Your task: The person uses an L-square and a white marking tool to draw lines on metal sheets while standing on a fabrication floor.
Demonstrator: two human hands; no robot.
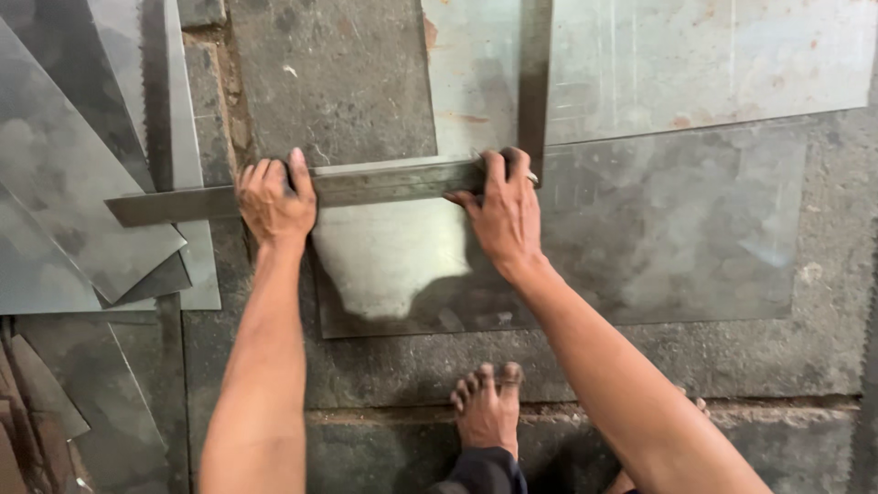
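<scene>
A large steel try square (393, 183) lies across a thin metal sheet (677, 229) on the stone floor. Its long blade runs left to right and its other arm goes up toward the top edge. My left hand (274, 201) presses down on the blade near the sheet's left edge, fingers over it. My right hand (503, 215) presses on the square's corner, and something thin and pale shows at its fingertips, too small to name. My bare foot (487, 407) rests on the floor below the sheet.
Several cut metal sheets (82, 210) are stacked at the left, overlapping at angles. Another lighter, rust-spotted sheet (695, 55) lies at the top right. Grey stone floor slabs (329, 82) with grooves surround the work. Dark scraps sit at the lower left corner.
</scene>
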